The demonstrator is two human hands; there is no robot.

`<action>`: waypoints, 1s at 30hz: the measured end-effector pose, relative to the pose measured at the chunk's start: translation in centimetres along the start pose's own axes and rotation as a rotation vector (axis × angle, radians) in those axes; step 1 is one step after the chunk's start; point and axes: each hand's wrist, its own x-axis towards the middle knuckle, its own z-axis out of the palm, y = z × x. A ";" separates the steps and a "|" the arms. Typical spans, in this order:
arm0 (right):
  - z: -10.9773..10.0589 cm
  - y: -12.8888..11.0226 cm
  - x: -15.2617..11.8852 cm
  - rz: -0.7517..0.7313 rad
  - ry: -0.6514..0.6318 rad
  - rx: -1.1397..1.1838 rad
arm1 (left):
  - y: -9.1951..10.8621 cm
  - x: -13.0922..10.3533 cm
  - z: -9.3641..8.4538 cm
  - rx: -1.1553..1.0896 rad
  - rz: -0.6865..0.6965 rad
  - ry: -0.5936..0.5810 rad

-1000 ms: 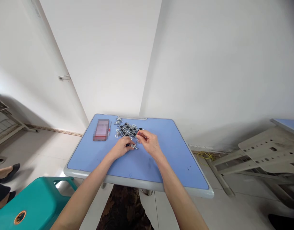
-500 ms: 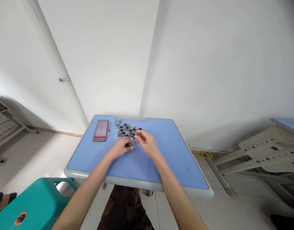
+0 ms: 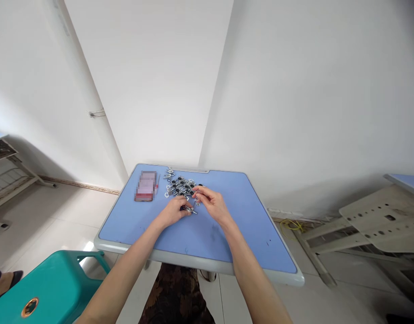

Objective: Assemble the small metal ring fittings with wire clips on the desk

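Note:
On the blue table [image 3: 126, 225], my left hand [image 3: 176, 210] is closed on a small metal part [image 3: 190, 209] with a dark section, low over the tabletop. My right hand [image 3: 210, 201] pinches the upper end of a thin screwdriver-like tool [image 3: 195, 201], whose lower end meets that metal part. Just beyond both hands lies a pile of small metal parts [image 3: 183, 184] with black round pieces. A few more silver parts [image 3: 168, 173] rest at the pile's back left.
A phone [image 3: 145, 186] lies at the table's left, with a thin red-and-clear tool [image 3: 157, 184] beside it. A green stool [image 3: 58, 283] stands at lower left, near a person's foot [image 3: 4, 283]. Another desk [image 3: 389, 216] is at the right.
The view has shifted slightly, so the table sits a little further right and lower. Both hands stay together at the metal part; the right fingers have changed their pose slightly around the tool.

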 end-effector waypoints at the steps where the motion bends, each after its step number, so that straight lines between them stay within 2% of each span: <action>1: 0.0 0.1 0.0 0.000 0.018 -0.006 | -0.1 0.0 0.1 0.009 0.002 0.003; 9: 0.1 0.3 0.0 -0.045 0.078 -0.155 | -0.3 0.1 0.3 0.046 0.024 0.031; 21: 0.8 -0.6 -0.2 -0.068 0.081 -0.152 | 0.1 -0.1 -0.1 0.008 0.007 0.005; 30: 0.6 -0.1 -0.3 -0.176 0.008 -0.233 | 0.1 0.0 -0.2 -0.003 0.001 0.002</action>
